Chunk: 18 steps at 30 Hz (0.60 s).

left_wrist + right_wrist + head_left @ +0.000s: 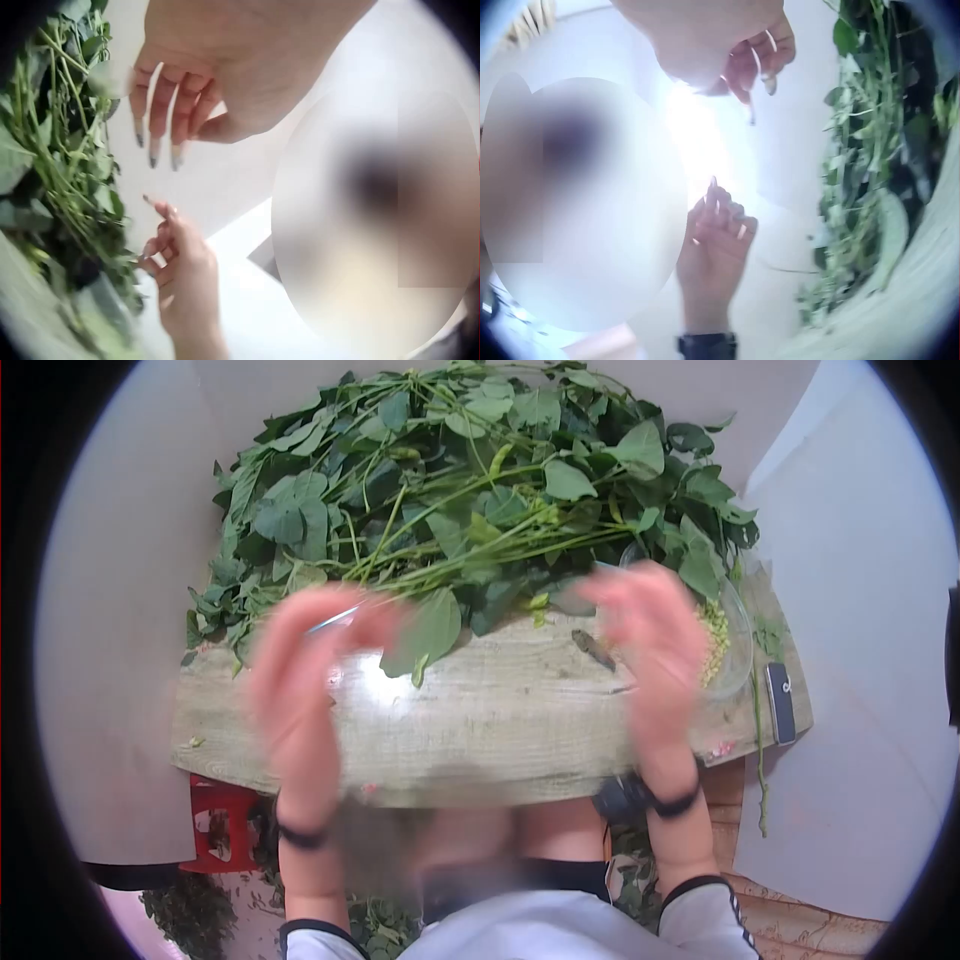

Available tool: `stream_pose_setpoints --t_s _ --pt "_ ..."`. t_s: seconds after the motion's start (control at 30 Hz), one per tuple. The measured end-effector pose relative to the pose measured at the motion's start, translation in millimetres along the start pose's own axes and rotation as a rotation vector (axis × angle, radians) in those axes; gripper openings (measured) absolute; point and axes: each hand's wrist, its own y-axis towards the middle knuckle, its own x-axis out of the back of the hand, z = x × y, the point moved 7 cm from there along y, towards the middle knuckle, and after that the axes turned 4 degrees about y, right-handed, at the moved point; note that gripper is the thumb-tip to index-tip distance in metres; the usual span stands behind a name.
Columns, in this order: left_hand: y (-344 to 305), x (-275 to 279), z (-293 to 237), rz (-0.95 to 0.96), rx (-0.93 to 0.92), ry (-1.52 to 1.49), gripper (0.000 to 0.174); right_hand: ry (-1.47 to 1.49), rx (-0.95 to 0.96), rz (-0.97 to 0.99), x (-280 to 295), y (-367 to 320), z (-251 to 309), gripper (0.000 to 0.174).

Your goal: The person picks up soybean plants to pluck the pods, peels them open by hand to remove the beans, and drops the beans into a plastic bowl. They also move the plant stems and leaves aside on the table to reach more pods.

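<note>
Both hands are raised above the table's near part, apart from each other and blurred in the head view. The left hand is on the left, fingers loosely bent and holding nothing visible; the left wrist view shows the left hand with separated fingers. Opposite, the right hand has bent fingers, and no object shows in it; in the right wrist view the right hand hangs with loose fingers. Beyond both hands lies a large heap of leafy green stems, a broad leaf hanging at its front.
A clear bowl with pale green beans stands behind the right hand. A phone and a thin stem lie at the table's right edge. A dark curled scrap rests on the wooden table. Below left is a red stool.
</note>
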Motion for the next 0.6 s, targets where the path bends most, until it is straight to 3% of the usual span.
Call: stream_pose_setpoints --t_s 0.03,0.07,0.1,0.13,0.17,0.3,0.37,0.47,0.6 --pt "17.1 -29.6 19.4 0.056 0.116 0.117 0.026 -0.149 0.011 -0.018 -25.5 13.9 -22.8 0.008" --pt "30.1 -47.3 35.4 0.113 0.084 0.343 0.028 -0.308 0.071 -0.029 -41.3 23.5 -41.2 0.009" --pt "38.8 -61.4 54.1 0.169 0.04 0.568 0.031 -0.464 -0.006 0.033 -55.1 33.7 -58.1 0.013" --pt "44.7 -68.4 74.3 0.145 -0.017 0.67 0.035 -0.66 0.083 0.044 -65.5 40.2 -74.2 0.02" --pt "48.5 -73.8 88.5 0.114 -0.081 0.774 0.04 -0.659 0.09 0.04 -71.9 43.6 -84.5 0.02" --pt "61.3 -89.0 112.0 0.098 -0.031 0.907 0.043 -0.812 0.045 0.006 -85.2 60.5 -102.4 0.026" --pt "67.4 -87.4 117.6 0.002 -0.047 0.871 0.045 -0.939 0.018 -0.018 -86.2 66.5 -105.1 0.027" --pt "67.4 -88.1 130.9 -0.033 -0.12 0.849 0.029 -0.963 0.021 0.129 -97.5 68.6 -125.6 0.026" --pt "66.5 -89.5 146.2 0.007 -0.122 0.805 0.016 -0.947 0.136 0.127 -95.9 61.1 -134.5 0.023"
